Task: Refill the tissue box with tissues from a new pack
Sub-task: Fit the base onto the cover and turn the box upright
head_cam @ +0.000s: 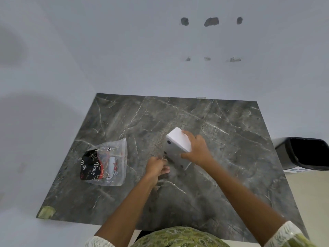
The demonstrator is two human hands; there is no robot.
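Overhead, from the head camera, I saw my right hand clamped over the white tissue box, tipped on edge near the middle of the grey marble table, its underside with dark round feet facing me. My left hand was curled at the box's lower corner, fingers pinched; on what, I could not tell. Well apart to the left lay the clear Dove tissue pack, flat. A black bin stood beyond the table's right edge.
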